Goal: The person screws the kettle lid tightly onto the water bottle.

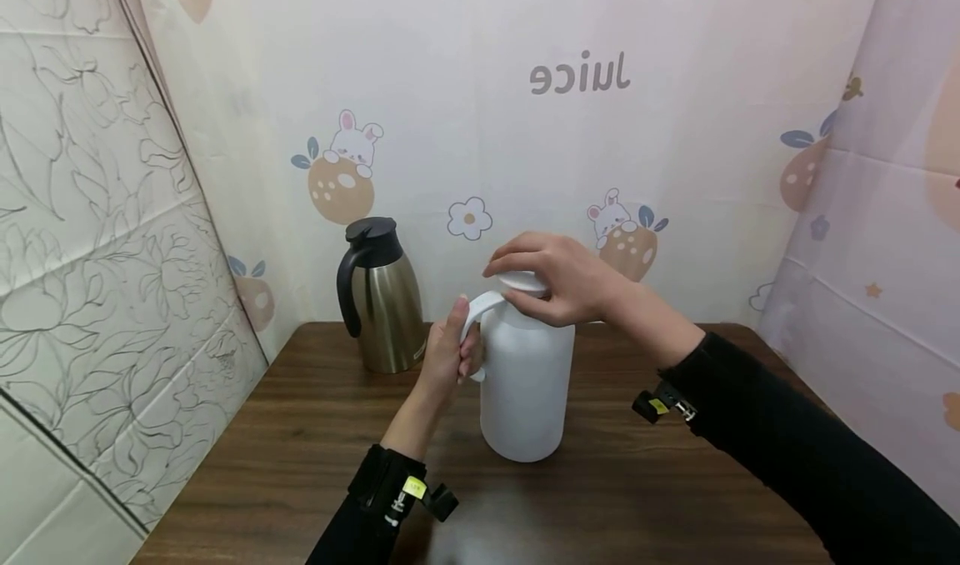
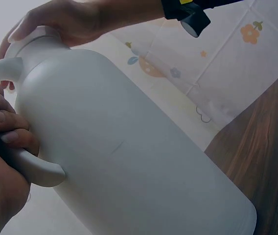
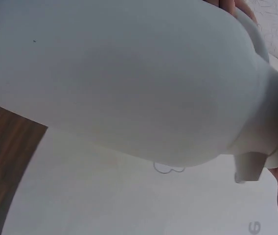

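Note:
A white thermos jug [image 1: 525,390] stands on the brown wooden table [image 1: 315,448], near its middle. My left hand [image 1: 448,348] grips the jug's handle, its fingers curled round it in the left wrist view, where the jug body [image 2: 114,132] fills much of the picture. On top, my right hand [image 1: 558,277] holds the round white lid [image 1: 523,282], thumb on the near side and fingers over the far side. A short spout [image 3: 250,166] juts from the jug's neck in the right wrist view. Most of the right hand is out of that view.
A gold-coloured steel thermos jug [image 1: 390,307] with black top and handle stands at the back left of the table. Behind the table hangs a printed cloth [image 1: 420,73] with rabbits and fruit. A patterned panel [image 1: 97,215] closes the left side.

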`<state>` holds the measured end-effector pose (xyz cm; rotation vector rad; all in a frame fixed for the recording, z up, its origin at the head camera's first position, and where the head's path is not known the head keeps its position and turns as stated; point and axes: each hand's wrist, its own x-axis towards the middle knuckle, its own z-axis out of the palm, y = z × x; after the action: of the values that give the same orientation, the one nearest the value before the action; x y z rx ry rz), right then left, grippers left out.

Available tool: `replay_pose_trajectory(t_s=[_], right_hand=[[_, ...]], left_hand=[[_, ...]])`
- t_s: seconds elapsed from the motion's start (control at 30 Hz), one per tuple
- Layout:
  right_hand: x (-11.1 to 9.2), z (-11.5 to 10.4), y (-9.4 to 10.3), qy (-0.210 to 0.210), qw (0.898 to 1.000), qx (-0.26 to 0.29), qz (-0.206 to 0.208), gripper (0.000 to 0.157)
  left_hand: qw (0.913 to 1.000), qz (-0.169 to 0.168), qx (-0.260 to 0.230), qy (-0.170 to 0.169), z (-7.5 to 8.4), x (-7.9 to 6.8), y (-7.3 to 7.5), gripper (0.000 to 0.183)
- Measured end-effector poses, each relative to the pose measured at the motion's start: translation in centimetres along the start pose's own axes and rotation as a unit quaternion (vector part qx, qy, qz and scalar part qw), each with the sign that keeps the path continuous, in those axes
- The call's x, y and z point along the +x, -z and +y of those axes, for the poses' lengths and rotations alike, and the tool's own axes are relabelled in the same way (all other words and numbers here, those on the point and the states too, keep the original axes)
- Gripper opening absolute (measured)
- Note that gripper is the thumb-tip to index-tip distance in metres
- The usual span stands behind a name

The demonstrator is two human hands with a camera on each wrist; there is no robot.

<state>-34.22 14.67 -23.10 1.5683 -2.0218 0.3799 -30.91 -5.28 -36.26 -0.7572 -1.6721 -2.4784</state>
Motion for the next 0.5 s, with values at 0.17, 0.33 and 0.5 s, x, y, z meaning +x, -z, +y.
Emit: replay_pose_trajectory(t_s=[0.17, 0.33, 0.5], right_hand=[[-0.3, 0.3, -0.8, -0.005, 1.000, 0.007, 0.014, 0.028], [-0.3, 0.1, -1.2, -0.022, 0.999, -0.010, 0.030, 0.028], [-0.2, -0.8, -1.3, -0.065, 0.996, -0.053, 0.039, 0.030]], left_hand=[[1.0000, -0.001, 0.001, 0.000, 0.0, 0.0, 0.0, 0.062], [1.0000, -0.001, 0.002, -0.002, -0.1, 0.0, 0.1, 0.062], [0.9999, -0.007, 0.002, -0.009, -0.1, 0.1, 0.1, 0.062]])
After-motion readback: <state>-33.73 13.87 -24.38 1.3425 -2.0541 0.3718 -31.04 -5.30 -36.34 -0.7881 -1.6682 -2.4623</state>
